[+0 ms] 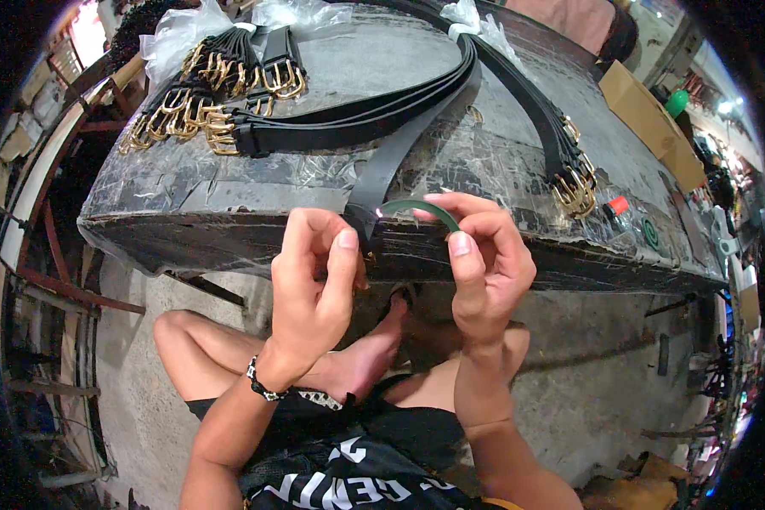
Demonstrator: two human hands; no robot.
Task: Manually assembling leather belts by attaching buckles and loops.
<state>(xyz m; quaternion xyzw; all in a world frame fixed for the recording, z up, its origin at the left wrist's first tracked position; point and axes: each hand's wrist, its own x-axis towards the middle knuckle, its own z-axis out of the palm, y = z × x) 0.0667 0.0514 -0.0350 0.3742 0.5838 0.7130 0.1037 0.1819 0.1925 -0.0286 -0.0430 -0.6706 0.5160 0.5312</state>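
Pinched between the thumb and fingers of my left hand is the near end of a black belt, just off the table's front edge. Its grey underside shows as it runs back to the bundled belts. My right hand grips a curved green piece that looks like part of a mosquito coil. The piece's far tip meets or nearly meets the belt end, and a small bright spot shows there. My left fingers partly cover the belt end.
Black belts with gold buckles lie in a bundle at the left, and more buckles lie at the right. A green coil and a red-capped item sit near the right corner. Behind them stands a cardboard box.
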